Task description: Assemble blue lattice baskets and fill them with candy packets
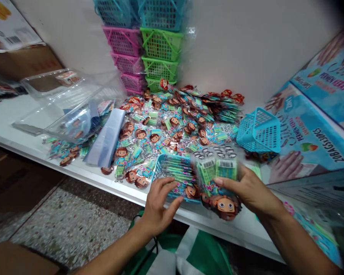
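Packing workspace, heaped packets point(154, 138), cartons point(312, 131), stacked baskets point(161, 45)

The white surface point(5, 114) carries scattered clear-wrapped, cartoon-headed packets point(120, 162). A filled blue plastic lattice basket point(155, 168) sits at its front edge.

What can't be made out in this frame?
All in the head view:
- Right hand: most fingers hidden behind the held packets.
- Filled blue basket: right end hidden by those packets.
- Barcodes: digits too small.
- White box, top left: cut off by picture edge.

Glossy clear plastic packets point(218, 173), smooth plastic lattice basket point(271, 131), glossy cardboard box point(312, 130)
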A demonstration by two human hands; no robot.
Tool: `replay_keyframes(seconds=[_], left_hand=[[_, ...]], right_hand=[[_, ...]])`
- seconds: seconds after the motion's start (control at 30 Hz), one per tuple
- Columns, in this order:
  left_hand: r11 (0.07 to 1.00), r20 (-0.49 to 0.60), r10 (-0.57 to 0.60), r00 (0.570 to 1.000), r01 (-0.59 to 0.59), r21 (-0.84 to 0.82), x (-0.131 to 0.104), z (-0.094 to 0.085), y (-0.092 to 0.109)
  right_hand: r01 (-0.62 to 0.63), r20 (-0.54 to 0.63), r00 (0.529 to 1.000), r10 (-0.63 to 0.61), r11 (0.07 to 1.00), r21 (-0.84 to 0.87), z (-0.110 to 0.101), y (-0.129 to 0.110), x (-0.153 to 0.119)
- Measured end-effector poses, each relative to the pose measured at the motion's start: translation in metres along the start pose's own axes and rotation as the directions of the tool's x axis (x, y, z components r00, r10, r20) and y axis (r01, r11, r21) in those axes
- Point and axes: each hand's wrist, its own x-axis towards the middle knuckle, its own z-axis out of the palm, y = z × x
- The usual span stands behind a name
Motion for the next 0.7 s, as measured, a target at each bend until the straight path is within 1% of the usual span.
replay_keyframes(seconds=[0.07, 0.13, 0.2, 0.27, 0.33, 0.37, 0.4, 0.43, 0.47, 0.5, 0.53, 0.57, 0.6, 0.63, 0.67, 0.7], left_hand=[[0.982, 0.009, 0.098, 0.995, -0.098, 0.162, 0.000, 0.005, -0.007], [0.960, 0.083, 0.122, 0.989, -0.139, 0.241, 0.004, 0.007, -0.012], [0.953, 0.182, 0.121, 0.976, -0.166, 0.253, 0.011, 0.006, -0.014], [0.953, 0.237, 0.117, 0.964, -0.177, 0.247, 0.016, 0.005, -0.016], [0.955, 0.246, 0.118, 0.962, -0.178, 0.237, 0.016, 0.004, -0.018], [0.957, 0.238, 0.121, 0.964, -0.176, 0.228, 0.014, 0.004, -0.019], [0.958, 0.217, 0.128, 0.968, -0.177, 0.225, 0.011, 0.005, -0.021], [0.956, 0.177, 0.136, 0.975, -0.176, 0.234, 0.007, 0.006, -0.022], [0.951, 0.116, 0.144, 0.983, -0.170, 0.257, 0.003, 0.007, -0.024], [0.945, 0.038, 0.152, 0.988, -0.156, 0.287, -0.001, 0.008, -0.026], [0.939, -0.051, 0.161, 0.986, -0.137, 0.315, -0.005, 0.009, -0.027], [0.938, -0.139, 0.169, 0.976, -0.116, 0.328, -0.007, 0.010, -0.029], [0.941, -0.218, 0.176, 0.960, -0.099, 0.324, -0.009, 0.010, -0.030], [0.949, -0.278, 0.179, 0.944, -0.091, 0.302, -0.009, 0.010, -0.031], [0.958, -0.313, 0.178, 0.933, -0.092, 0.271, -0.007, 0.009, -0.032], [0.966, -0.320, 0.175, 0.931, -0.099, 0.240, -0.004, 0.009, -0.033]], right_hand=[[0.029, 0.041, 0.999, -0.029, 1.000, -0.004, 0.000, -0.008, 0.009], [0.063, 0.058, 0.997, -0.060, 0.997, -0.043, -0.001, -0.020, 0.015], [0.115, 0.051, 0.993, -0.109, 0.986, -0.122, -0.005, -0.035, 0.021], [0.170, 0.040, 0.986, -0.165, 0.956, -0.238, -0.004, -0.048, 0.026], [0.231, 0.058, 0.972, -0.227, 0.885, -0.404, 0.007, -0.050, 0.030], [0.277, 0.087, 0.959, -0.271, 0.821, -0.499, 0.017, -0.046, 0.031], [0.329, 0.132, 0.940, -0.315, 0.731, -0.598, 0.030, -0.039, 0.032], [0.385, 0.194, 0.914, -0.355, 0.616, -0.687, 0.045, -0.029, 0.031], [0.434, 0.255, 0.884, -0.391, 0.486, -0.759, 0.061, -0.018, 0.030], [0.450, 0.302, 0.867, -0.397, 0.362, -0.816, 0.076, -0.006, 0.028], [0.455, 0.336, 0.856, -0.393, 0.262, -0.851, 0.089, 0.005, 0.026], [0.435, 0.338, 0.859, -0.384, 0.200, -0.878, 0.100, 0.014, 0.023], [0.418, 0.338, 0.867, -0.367, 0.166, -0.893, 0.108, 0.020, 0.020], [0.409, 0.336, 0.875, -0.348, 0.159, -0.899, 0.112, 0.023, 0.017], [0.404, 0.335, 0.884, -0.326, 0.169, -0.899, 0.113, 0.023, 0.014], [0.409, 0.344, 0.889, -0.303, 0.185, -0.893, 0.112, 0.021, 0.011]])
